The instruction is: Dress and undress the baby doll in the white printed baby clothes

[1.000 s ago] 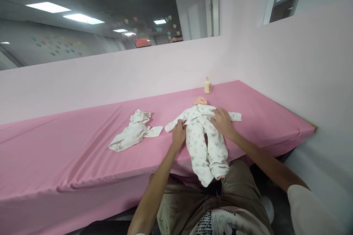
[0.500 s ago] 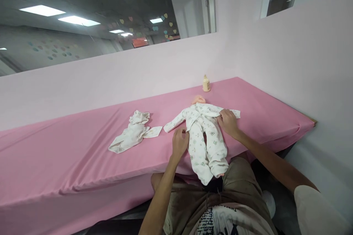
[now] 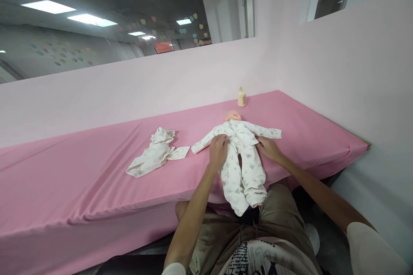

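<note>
A baby doll [image 3: 232,116] lies on its back on the pink-covered table, its feet toward me. It wears a white patterned baby top [image 3: 247,132] and matching pants [image 3: 253,167]. My left hand [image 3: 218,149] is closed at the left front of the top, near the waist, its fingertips partly hidden. At the opposite side, my right hand [image 3: 268,148] pinches the top's lower right edge. Both sleeves are spread outward. The top's lower part overlaps the waist of the pants.
A crumpled white garment [image 3: 156,154] lies left of the doll. Behind the doll's head stands a cream-coloured bottle [image 3: 241,97] by the wall. The pink sheet [image 3: 80,172] hangs over the table's front edge. A wall [image 3: 364,64] borders the right side.
My left hand has moved up and right, from beside the pants' hip onto the top's front. My right hand has shifted slightly down along the top's edge, which now lies lower.
</note>
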The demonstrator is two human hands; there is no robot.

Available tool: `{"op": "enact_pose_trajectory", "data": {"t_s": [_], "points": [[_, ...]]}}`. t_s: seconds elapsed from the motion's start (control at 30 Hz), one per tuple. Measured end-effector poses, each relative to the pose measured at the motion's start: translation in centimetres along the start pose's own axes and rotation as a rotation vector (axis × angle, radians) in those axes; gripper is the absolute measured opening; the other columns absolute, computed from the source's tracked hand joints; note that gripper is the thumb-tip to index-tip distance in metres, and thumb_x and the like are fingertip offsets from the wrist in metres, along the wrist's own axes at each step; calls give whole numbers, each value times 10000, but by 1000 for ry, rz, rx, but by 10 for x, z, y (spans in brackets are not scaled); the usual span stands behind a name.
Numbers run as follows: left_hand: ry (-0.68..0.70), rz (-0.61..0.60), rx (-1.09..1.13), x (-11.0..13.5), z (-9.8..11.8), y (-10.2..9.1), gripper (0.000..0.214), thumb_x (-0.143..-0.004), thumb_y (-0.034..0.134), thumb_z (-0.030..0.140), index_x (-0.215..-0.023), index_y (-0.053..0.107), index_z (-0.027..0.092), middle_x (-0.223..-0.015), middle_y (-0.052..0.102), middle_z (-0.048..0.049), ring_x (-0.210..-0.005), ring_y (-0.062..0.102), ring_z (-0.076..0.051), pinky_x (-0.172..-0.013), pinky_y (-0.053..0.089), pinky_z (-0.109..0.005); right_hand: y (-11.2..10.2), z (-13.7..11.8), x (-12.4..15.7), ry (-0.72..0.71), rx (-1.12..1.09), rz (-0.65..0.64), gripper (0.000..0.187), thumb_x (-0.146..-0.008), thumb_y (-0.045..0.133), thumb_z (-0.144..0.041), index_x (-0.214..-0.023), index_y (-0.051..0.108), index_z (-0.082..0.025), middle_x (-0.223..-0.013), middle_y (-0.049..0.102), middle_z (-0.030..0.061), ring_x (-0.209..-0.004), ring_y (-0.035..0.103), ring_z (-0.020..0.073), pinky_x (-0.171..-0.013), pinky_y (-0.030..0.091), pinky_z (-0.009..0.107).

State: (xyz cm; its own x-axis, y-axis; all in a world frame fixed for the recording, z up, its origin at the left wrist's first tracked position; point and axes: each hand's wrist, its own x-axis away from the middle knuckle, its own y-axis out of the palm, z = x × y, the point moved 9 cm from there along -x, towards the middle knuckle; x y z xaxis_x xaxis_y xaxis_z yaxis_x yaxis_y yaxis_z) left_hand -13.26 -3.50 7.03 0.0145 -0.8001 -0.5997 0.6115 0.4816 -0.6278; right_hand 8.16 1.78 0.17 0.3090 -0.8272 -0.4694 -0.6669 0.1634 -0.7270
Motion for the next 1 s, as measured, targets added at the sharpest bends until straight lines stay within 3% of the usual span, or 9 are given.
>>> {"op": "enact_pose_trajectory", "data": {"t_s": [0.1,0.2,0.33,0.4,0.47,0.6,0.7,0.87,1.0], "points": [[-72,27,74,-7,-3,-6,212,-971,397,289,-851,541,190,-845,619,-49,-827,545,-191,-771,424,-320,-8,-10,6,-47,14,72,251,-895,402,-220,-645,408,-219,-683,553,23,-653,489,169,-606,362,289],[-222,28,224,-9,-14,-9,282,-972,384,350,-754,470,193,-718,536,-11,-698,496,-153,-672,409,-283,-4,-25,13,-126,97,27,263,-847,427,-159,-602,357,-220,-648,513,18,-659,465,170,-641,369,301],[-303,-100,306,-2,-18,-5,240,-940,427,364,-817,520,180,-762,558,-12,-709,510,-141,-669,427,-267,-6,-41,19,-178,225,-14,189,-871,452,-161,-691,497,-197,-769,579,47,-771,510,192,-741,396,331],[-218,-167,215,4,-11,-6,187,-891,512,329,-990,566,180,-918,607,-41,-863,555,-172,-761,452,-289,-18,-50,18,-168,260,73,130,-901,462,-200,-829,570,-185,-889,612,74,-854,527,213,-795,401,353],[-89,-213,73,11,-1,-10,297,-848,548,243,-1141,549,193,-1101,600,-80,-1058,538,-219,-882,445,-337,-26,-64,16,-187,307,134,144,-921,464,-231,-963,594,-186,-988,619,97,-916,529,239,-832,395,380],[96,-262,-199,18,8,-12,463,-797,470,69,-1243,515,184,-1186,571,-123,-1142,506,-262,-947,415,-391,-13,-98,1,-311,386,88,210,-959,416,-227,-1018,616,-196,-1030,614,120,-954,529,266,-838,383,400],[139,-254,-339,15,5,-10,392,-811,446,47,-1146,575,205,-1075,618,-108,-1033,548,-265,-881,426,-384,0,-110,-10,-316,327,61,252,-966,386,-183,-879,622,-197,-924,619,102,-892,537,244,-807,388,382],[238,-176,-294,15,14,-9,208,-927,413,144,-930,614,198,-909,638,-89,-886,571,-238,-810,429,-364,4,-118,-6,-344,204,82,251,-961,403,-182,-802,595,-202,-848,620,59,-843,537,207,-792,402,353],[306,-173,-232,21,26,-3,331,-989,386,316,-775,605,189,-815,599,-80,-820,553,-211,-817,427,-363,2,-113,-3,-353,88,5,243,-962,439,-207,-777,596,-204,-801,622,27,-773,544,173,-775,412,338]]}}
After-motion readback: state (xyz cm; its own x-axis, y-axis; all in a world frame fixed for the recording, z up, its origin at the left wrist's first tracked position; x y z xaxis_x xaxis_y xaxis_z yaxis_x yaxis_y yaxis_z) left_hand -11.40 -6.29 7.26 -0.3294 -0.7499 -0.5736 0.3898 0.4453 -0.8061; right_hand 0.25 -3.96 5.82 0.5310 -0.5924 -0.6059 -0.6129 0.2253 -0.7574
